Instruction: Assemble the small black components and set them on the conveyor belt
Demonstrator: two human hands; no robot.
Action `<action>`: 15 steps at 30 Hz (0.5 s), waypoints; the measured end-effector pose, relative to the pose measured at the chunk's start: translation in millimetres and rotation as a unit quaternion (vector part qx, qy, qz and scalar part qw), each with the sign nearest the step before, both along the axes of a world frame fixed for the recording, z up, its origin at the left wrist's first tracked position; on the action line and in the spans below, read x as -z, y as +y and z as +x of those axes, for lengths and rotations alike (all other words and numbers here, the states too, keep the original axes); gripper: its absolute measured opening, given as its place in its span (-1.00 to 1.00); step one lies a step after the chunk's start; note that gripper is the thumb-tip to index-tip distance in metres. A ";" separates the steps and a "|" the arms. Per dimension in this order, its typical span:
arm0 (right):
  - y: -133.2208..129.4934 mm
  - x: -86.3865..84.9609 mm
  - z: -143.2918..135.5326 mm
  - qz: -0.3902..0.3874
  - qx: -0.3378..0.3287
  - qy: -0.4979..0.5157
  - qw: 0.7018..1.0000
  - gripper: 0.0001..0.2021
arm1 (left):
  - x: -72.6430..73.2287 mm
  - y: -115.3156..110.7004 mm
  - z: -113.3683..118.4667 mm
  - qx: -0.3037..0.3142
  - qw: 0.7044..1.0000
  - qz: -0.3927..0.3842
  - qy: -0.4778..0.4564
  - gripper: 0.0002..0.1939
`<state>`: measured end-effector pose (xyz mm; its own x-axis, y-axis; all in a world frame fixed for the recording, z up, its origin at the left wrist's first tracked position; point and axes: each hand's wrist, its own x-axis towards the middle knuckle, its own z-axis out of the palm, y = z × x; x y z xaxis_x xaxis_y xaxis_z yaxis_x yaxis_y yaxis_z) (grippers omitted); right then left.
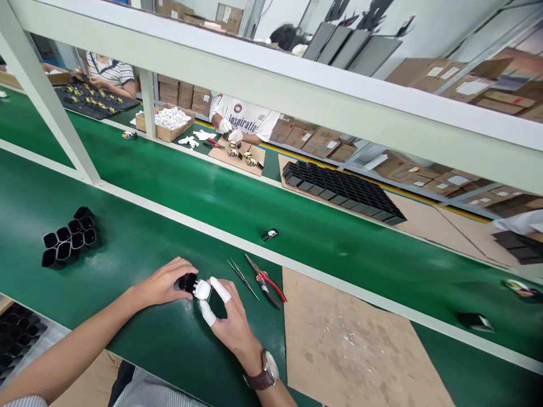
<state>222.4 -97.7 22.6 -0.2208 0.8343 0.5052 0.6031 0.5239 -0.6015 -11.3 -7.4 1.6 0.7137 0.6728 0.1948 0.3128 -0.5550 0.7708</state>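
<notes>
My left hand point(177, 278) is closed around a small black plastic housing point(187, 282) just above the green bench. Between the thumb and forefinger of my right hand point(231, 316), both in white finger cots, is a small white plug part point(202, 289) with prongs. Its pronged side points at the housing and the two parts meet or nearly meet; I cannot tell whether one is inside the other. Tweezers point(243, 278) and red-and-black pliers point(267, 282) lie to the right of my hands. A cluster of black housings point(70, 240) stands open side up at the left.
A cardboard sheet point(348, 339) covers the bench at right. Beyond a pale rail, a green conveyor belt point(203, 195) carries scattered parts, including a black piece point(270, 234). Co-workers sit across it, near rows of black housings point(339, 189). A shelf beam point(271, 85) crosses overhead.
</notes>
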 end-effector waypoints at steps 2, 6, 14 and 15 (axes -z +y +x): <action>-0.1 1.2 -3.2 0.003 -0.005 -0.016 1.000 -0.37 | 1.8 -0.3 0.3 0.001 1.000 0.023 -0.004 -0.44; 2.0 1.8 -6.6 0.016 -0.010 -0.025 1.000 -0.35 | 1.1 0.1 -1.5 0.001 0.999 0.046 0.000 -0.42; 7.3 -6.9 -11.3 -0.007 -0.025 -0.073 0.997 -0.38 | -2.2 -1.6 0.5 0.018 0.998 0.059 0.011 -0.40; 7.8 -8.4 -11.7 -0.004 -0.025 -0.082 0.996 -0.38 | -2.0 -1.8 0.8 0.018 0.998 0.059 0.012 -0.41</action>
<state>210.7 -89.9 31.0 -0.3424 0.8240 0.4515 0.6669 0.5516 -0.5010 -10.6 -9.3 3.6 0.7421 0.6205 0.2533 0.3087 -0.6519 0.6926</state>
